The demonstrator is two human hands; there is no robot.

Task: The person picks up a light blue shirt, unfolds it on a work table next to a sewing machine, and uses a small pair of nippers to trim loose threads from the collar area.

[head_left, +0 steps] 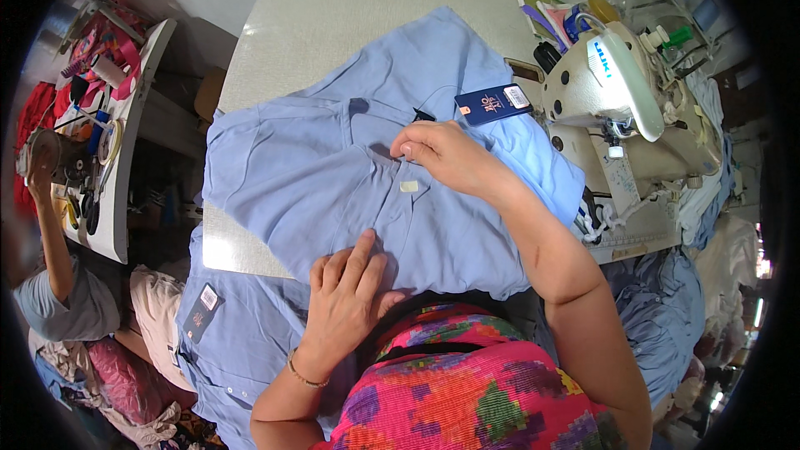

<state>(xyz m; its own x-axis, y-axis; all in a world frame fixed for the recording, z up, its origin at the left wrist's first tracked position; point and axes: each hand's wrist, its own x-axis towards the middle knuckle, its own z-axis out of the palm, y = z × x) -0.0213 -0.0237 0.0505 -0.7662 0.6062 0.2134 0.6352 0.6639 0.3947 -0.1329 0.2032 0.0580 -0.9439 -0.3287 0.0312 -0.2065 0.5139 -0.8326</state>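
Note:
A light blue shirt point(300, 175) is spread over the pale table in front of me, its neck opening near the middle. My right hand point(450, 157) is closed, thumb and fingers pinching the cloth at the neckline. Nearer to me, my left hand point(346, 279) lies on the lower part of the shirt with fingers stretched out. A small pale sticker point(408, 187) sits on the front between the two hands. Just beyond my right hand, a dark navy hang tag point(479, 106) with a white label rests on the cloth.
A white sewing machine point(612, 75) stands at the right of the table point(333, 0). Another blue shirt point(242, 333) with a dark tag hangs at my lower left. More blue cloth point(654, 308) is heaped at the right. At far left, another person's arm point(55, 242) reaches to a side table point(125, 150).

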